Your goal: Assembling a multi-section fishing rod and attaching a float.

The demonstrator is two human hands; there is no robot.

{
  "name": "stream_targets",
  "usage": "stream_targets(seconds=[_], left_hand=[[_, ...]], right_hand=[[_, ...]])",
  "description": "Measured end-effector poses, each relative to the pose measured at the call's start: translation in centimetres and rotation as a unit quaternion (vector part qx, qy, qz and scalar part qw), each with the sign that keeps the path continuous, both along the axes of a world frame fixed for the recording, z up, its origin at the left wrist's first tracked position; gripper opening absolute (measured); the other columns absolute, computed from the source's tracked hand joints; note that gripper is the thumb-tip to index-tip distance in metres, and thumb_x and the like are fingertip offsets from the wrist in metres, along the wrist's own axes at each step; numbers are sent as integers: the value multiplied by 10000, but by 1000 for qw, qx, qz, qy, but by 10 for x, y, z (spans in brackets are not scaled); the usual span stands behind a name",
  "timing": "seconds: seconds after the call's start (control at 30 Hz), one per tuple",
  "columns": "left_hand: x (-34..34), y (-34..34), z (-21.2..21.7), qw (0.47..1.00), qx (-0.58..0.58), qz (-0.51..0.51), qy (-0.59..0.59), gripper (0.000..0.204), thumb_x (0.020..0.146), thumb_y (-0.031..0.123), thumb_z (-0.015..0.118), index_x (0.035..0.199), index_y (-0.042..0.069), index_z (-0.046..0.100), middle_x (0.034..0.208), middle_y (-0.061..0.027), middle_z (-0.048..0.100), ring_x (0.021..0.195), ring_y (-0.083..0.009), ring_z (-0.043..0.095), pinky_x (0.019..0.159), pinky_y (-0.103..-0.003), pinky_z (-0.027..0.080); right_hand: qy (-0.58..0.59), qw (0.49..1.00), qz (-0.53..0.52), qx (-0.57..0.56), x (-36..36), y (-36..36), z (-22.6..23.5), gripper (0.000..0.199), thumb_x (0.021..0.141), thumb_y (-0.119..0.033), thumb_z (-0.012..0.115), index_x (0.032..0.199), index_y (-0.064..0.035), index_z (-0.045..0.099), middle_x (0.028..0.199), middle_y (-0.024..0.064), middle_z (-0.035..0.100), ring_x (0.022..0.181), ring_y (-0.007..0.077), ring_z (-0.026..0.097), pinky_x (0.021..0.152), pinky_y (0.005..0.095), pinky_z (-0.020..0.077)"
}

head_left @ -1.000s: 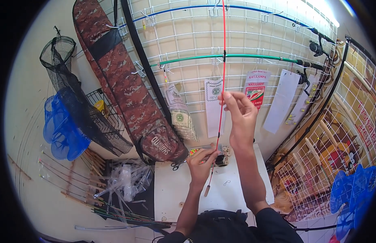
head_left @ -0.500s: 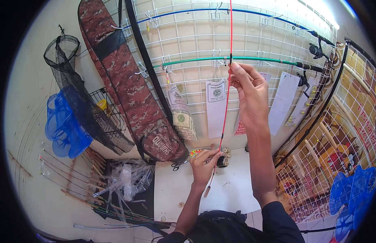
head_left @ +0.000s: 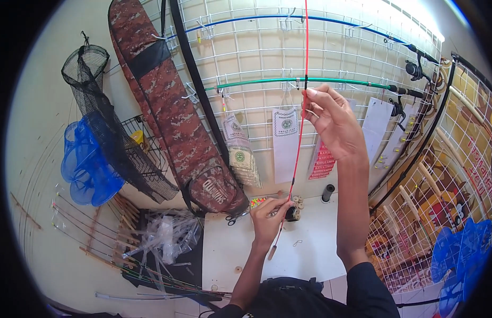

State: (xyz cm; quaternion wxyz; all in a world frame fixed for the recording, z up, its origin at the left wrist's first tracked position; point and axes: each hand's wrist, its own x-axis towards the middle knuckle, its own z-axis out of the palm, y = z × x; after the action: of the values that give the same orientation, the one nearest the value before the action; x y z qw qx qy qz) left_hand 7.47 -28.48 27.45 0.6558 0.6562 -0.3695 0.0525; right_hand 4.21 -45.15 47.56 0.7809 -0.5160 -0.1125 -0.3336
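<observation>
A thin red fishing rod (head_left: pixel 307 42) with black bands stands nearly upright before me, its top running out of view. My left hand (head_left: pixel 268 218) pinches its lower part between thumb and fingers, just under a black band. Below that hand the rod ends in a short tan handle (head_left: pixel 272 252) over the white table. Higher up, my right hand (head_left: pixel 336 122) holds the rod between thumb and forefinger, just beneath another black band, the other fingers loosely curled.
On the white table (head_left: pixel 309 254) are scissors (head_left: pixel 231 220), pale spools (head_left: pixel 298 201) and a black cylinder (head_left: pixel 327 193). Behind, a wire grid holds a green rod (head_left: pixel 256 82) and a blue rod (head_left: pixel 246 20). A camouflage rod bag (head_left: pixel 177 122) and black net (head_left: pixel 105 116) hang left.
My right hand has shifted slightly right and down, with its wrist turned and fingers more spread. The red packet and black cylinder behind that arm show more. My left hand keeps its hold.
</observation>
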Motion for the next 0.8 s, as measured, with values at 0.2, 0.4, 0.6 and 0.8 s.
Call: stream_targets(seconds=[0.2,0.4,0.6,0.8], left_hand=[[0,1,0,1000,-3,-18,10,153,800,-10,734,953,-28,740,791,-78,706,692,-91,651,628,-217,490],[-1,2,1,1000,-3,-11,-5,153,793,0,736,944,-15,745,777,-71,712,708,-102,657,648,-232,489],[-2,2,2,1000,-8,-18,9,147,792,-6,739,939,-20,743,794,-73,713,719,-104,666,654,-229,500],[2,4,-3,1000,-11,-10,4,160,786,-14,749,946,-15,746,830,-83,715,734,-104,673,653,-219,525]], right_hand=[[22,995,98,18,-1,-12,3,118,862,-116,711,947,-75,640,953,42,669,872,123,606,794,289,502],[31,994,96,45,-4,-4,-2,119,874,-151,704,948,-94,631,949,16,671,860,101,599,799,290,497],[23,993,100,62,-5,-4,-7,155,900,-158,669,1022,-76,617,978,45,658,925,169,631,859,352,508],[46,994,80,66,-3,5,-2,184,862,-185,710,992,-62,668,911,3,661,854,100,588,780,278,485]])
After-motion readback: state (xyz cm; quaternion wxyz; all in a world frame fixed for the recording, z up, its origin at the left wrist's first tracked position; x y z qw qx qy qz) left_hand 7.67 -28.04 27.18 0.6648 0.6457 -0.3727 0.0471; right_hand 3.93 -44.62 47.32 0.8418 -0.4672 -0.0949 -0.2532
